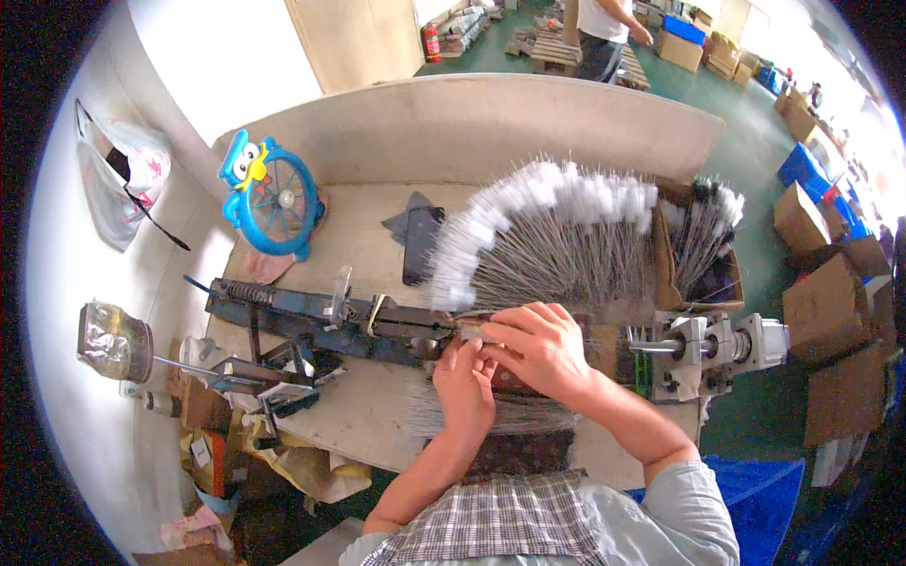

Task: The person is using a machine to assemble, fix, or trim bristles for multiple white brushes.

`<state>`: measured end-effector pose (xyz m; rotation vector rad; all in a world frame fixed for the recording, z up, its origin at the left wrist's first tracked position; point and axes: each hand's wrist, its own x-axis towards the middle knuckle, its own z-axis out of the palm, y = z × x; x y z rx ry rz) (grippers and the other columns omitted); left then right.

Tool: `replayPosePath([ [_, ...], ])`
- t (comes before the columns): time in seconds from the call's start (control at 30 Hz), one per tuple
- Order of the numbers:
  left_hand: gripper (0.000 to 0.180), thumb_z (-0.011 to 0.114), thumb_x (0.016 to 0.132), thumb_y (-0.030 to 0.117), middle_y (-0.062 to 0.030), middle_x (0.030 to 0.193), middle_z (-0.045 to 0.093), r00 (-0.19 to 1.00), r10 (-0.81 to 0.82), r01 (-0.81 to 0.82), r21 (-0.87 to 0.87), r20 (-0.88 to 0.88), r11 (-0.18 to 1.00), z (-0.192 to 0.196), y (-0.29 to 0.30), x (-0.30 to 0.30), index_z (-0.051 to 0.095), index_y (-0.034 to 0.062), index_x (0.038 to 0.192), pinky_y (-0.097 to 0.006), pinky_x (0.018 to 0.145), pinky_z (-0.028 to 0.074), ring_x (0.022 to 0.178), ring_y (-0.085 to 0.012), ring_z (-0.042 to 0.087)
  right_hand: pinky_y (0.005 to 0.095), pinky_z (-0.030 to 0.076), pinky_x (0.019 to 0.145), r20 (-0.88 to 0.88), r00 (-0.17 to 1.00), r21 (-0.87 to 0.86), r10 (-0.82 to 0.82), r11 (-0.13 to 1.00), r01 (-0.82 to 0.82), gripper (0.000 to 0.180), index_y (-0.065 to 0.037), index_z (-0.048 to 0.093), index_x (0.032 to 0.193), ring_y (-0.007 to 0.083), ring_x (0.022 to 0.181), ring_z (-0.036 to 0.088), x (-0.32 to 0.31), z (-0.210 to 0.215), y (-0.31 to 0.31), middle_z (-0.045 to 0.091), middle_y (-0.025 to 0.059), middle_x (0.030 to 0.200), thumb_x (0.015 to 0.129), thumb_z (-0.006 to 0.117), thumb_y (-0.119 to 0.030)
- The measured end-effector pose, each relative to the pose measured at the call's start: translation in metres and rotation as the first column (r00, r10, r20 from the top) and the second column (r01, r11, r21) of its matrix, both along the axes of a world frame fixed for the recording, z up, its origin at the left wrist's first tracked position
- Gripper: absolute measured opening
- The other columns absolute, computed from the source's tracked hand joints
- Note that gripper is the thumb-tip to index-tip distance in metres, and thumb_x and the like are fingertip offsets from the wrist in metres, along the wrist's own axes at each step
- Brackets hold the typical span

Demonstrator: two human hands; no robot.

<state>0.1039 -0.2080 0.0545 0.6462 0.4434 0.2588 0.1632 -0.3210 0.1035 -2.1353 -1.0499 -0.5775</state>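
Note:
At the right end of a long dark metal fixture (392, 324), both hands meet with fingers pinched. My left hand (462, 387) is closed, palm turned inward, thumb and fingertips at a small pale piece (470, 330). From the right, my right hand (543, 347) reaches over it, also closed, its fingertips against the same spot. What they grip is too small and covered to name. Just beyond the hands, many white-tipped wire brushes (566, 245) stand fanned out. A bundle of thin bare wires (425, 406) lies below the hands, partly behind my forearms.
A shaft unit with a motor (755, 344) is at the right. Black-tipped brushes (708, 217) fill a cardboard box (722, 300). A dark phone (422, 245) and a blue toy-shaped fan (278, 203) are at the left back. A lever mechanism (264, 373) juts out at the left.

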Motion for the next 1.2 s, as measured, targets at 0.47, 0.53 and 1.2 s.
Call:
replayPosePath([
  [0.47,0.059,0.033,0.09,0.055,-0.0124,0.113,0.054,0.991,-0.12,0.12,0.002,-0.055,0.993,0.015,0.002,-0.012,0.047,0.0025,0.115,-0.036,0.089,0.039,0.102,-0.0223,0.052,0.0347,0.042,0.074,-0.159,0.985,-0.249,-0.065,0.968,0.024,0.016,-0.008,0.064,0.085,0.0213,0.085,0.054,-0.01,-0.003,-0.034,0.06,0.0028,0.077,0.071,0.066,-0.015],
  [0.53,0.058,0.033,0.092,0.051,-0.0095,0.118,0.049,0.985,-0.15,0.16,0.127,-0.091,0.979,0.017,0.0,-0.016,0.038,0.003,0.125,-0.035,0.09,0.039,0.105,-0.0198,0.05,0.0345,0.042,0.074,-0.161,0.985,-0.198,-0.065,0.98,0.032,0.017,-0.007,0.064,0.086,0.0212,0.085,0.055,-0.006,0.004,-0.037,0.061,0.0034,0.079,0.071,0.066,-0.015],
  [1.2,0.045,0.056,0.083,0.05,-0.0018,0.085,0.058,0.564,0.753,-0.499,0.587,-0.339,0.638,-0.052,0.31,-0.19,0.057,0.0093,0.102,-0.022,0.058,0.042,0.074,-0.0114,0.053,0.0443,0.051,0.061,-0.396,0.906,-0.658,-0.15,0.735,-0.165,0.01,-0.007,0.061,0.079,0.0308,0.077,0.063,-0.046,-0.057,-0.101,0.062,0.0117,0.076,0.069,0.059,-0.009],
])
